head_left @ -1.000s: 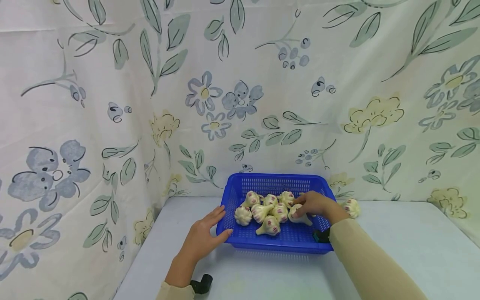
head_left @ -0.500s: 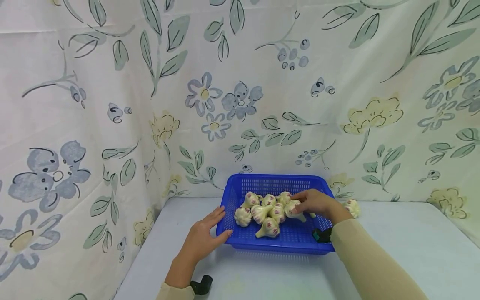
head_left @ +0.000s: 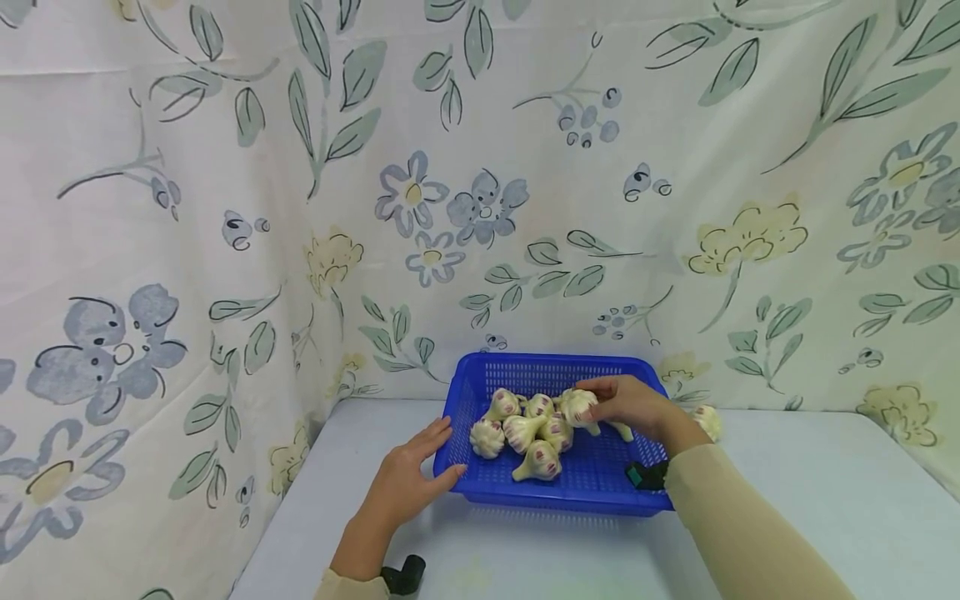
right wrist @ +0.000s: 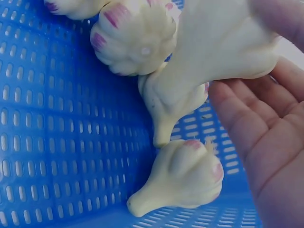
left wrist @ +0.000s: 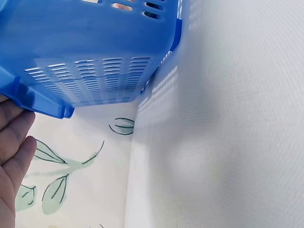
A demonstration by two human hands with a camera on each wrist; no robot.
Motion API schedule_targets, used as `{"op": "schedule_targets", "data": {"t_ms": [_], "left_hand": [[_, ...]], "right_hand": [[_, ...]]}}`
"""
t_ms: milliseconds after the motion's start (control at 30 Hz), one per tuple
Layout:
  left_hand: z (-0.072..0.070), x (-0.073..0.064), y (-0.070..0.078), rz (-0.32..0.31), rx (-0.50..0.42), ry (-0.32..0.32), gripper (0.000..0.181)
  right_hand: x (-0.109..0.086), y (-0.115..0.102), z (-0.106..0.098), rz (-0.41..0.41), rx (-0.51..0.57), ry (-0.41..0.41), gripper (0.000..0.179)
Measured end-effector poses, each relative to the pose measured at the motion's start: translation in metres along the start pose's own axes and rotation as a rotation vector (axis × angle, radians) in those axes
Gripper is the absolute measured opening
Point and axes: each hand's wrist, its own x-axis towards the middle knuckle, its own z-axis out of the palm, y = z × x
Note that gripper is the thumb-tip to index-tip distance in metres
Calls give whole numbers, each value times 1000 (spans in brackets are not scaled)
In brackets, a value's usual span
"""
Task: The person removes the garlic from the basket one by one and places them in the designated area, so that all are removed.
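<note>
So the bulb that matters here is the garlic bulb (head_left: 577, 407) in the right hand (head_left: 633, 406), a bit right of centre and low in the head view. It sits right at the fingertips, on the left side of that hand. The hand is pinched on it, thumb on one side and fingers on the other, with the gap between them only as wide as the bulb. The right wrist view shows that grip up in the upper right: thumb at the top edge, fingers underneath, the stem end slanting down and left. Its stem overlaps another bulb there, and honestly I can't tell if the two touch.

Under the grip, a loose bulb (right wrist: 187, 178) lies on its side in the lower middle of that same view, stem toward the lower left.

Left hand (head_left: 411, 467) isn't gripping any garlic. Its fingers are pretty straight with the thumb spread well away, and it rests at the left end of the blue basket (head_left: 558, 501). In the left wrist view the fingertips are at the basket's edge, far left of frame.

More garlic (head_left: 522, 432) is bunched in the basket's left and middle, and a stray bulb (head_left: 707, 422) is on the white tabletop (head_left: 825, 471) just right of the basket.
</note>
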Motion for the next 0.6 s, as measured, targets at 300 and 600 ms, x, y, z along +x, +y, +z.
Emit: {"op": "schedule_targets", "data": {"t_ms": [300,600], "left_hand": [[0,-1,1,-7,-4,-12,65],[-1,0,1,-2,11,-3,65]], "right_hand": [[-6,-5,-5,-111,21,64,73],[-16,-15,-19,-112,14,129,71]]}}
